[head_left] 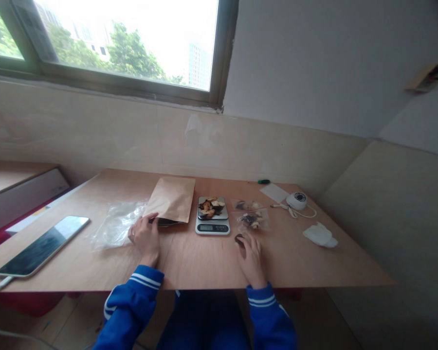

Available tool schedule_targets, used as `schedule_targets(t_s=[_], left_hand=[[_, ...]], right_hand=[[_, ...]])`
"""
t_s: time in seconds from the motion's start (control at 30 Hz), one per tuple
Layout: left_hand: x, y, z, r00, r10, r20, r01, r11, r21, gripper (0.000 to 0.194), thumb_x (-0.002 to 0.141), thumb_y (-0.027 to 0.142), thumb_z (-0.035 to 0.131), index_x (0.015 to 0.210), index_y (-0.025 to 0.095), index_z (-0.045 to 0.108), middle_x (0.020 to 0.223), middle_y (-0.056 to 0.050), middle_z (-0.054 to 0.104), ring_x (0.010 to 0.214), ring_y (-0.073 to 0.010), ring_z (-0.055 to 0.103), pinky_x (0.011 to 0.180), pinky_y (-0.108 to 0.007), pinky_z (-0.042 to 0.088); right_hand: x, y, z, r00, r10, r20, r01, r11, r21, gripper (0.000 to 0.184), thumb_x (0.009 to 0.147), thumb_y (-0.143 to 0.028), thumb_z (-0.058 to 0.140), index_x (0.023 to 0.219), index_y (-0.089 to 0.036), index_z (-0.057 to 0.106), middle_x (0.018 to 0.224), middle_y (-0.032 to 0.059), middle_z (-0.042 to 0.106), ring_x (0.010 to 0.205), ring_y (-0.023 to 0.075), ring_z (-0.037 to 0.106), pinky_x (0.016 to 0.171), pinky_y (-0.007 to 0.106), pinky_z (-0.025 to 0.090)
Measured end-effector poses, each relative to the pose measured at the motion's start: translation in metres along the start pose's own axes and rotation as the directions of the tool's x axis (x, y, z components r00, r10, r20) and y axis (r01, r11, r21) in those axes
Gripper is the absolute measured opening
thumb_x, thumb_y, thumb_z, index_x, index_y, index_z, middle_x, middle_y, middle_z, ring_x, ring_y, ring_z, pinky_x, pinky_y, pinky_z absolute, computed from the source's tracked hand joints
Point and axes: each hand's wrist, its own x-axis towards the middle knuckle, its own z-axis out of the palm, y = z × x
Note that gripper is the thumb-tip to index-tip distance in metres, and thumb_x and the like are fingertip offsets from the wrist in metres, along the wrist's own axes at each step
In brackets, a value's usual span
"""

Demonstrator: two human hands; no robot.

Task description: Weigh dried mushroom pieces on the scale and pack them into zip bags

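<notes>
My left hand (146,238) is at the near, open end of a brown kraft paper bag (173,197), its fingers closed on the bag's lower left corner. The bag lies flat with a dark gap showing at its mouth. My right hand (251,255) pinches a small dark dried mushroom piece (239,238) just above the table. Between the hands stands a white kitchen scale (212,228) with a heap of dried mushroom slices (211,208) on its plate. Beyond my right hand lie small clear zip bags (253,219) with mushroom pieces inside.
A clear plastic bag (113,226) lies beside my left hand, and a phone (44,248) on a cable is further left. To the right are a white camera (295,200) with its cord, a white card (274,193), a green pen-like item (264,182) and a crumpled tissue (320,236).
</notes>
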Motion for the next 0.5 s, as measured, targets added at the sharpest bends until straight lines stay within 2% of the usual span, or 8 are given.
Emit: schedule_targets(t_s=[0.17, 0.33, 0.43, 0.5], left_hand=[[-0.004, -0.003, -0.006, 0.995, 0.097, -0.015, -0.097, 0.995, 0.038, 0.025, 0.088, 0.026, 0.041, 0.099, 0.021, 0.064, 0.111, -0.008, 0.066, 0.128, -0.0252, 0.042, 0.108, -0.045, 0.016], [-0.003, -0.008, -0.017, 0.987, 0.057, -0.151, -0.051, 0.998, 0.044, 0.032, 0.087, 0.020, 0.036, 0.106, 0.020, 0.062, 0.117, -0.007, 0.065, 0.119, -0.0226, 0.051, 0.106, -0.042, 0.020], [0.004, -0.017, -0.017, 0.991, 0.018, -0.132, -0.005, 0.995, 0.098, 0.035, 0.086, 0.021, 0.037, 0.112, 0.018, 0.060, 0.123, -0.010, 0.061, 0.116, -0.0241, 0.053, 0.106, -0.043, 0.022], [0.009, -0.024, -0.016, 0.998, -0.006, -0.065, 0.018, 0.984, 0.176, 0.039, 0.086, 0.023, 0.035, 0.116, 0.014, 0.058, 0.121, -0.014, 0.061, 0.113, -0.0261, 0.054, 0.105, -0.044, 0.025]], right_hand=[[-0.002, 0.003, -0.001, 0.998, 0.039, -0.041, -0.041, 0.998, -0.047, 0.037, 0.096, -0.036, 0.033, 0.100, -0.021, 0.066, 0.125, 0.0123, 0.054, 0.111, 0.0272, 0.048, 0.093, 0.047, 0.041], [-0.004, 0.007, 0.003, 0.996, 0.029, -0.079, -0.036, 0.995, -0.092, 0.040, 0.096, -0.034, 0.031, 0.099, -0.019, 0.067, 0.123, 0.0149, 0.053, 0.110, 0.0286, 0.048, 0.092, 0.047, 0.042], [-0.005, 0.007, 0.005, 0.994, 0.020, -0.105, -0.031, 0.994, -0.101, 0.039, 0.096, -0.032, 0.031, 0.098, -0.018, 0.068, 0.121, 0.0157, 0.054, 0.110, 0.0293, 0.048, 0.090, 0.047, 0.042], [-0.005, 0.007, 0.006, 0.992, 0.027, -0.121, -0.040, 0.993, -0.109, 0.038, 0.096, -0.032, 0.032, 0.097, -0.018, 0.068, 0.122, 0.0161, 0.053, 0.110, 0.0300, 0.047, 0.089, 0.048, 0.043]])
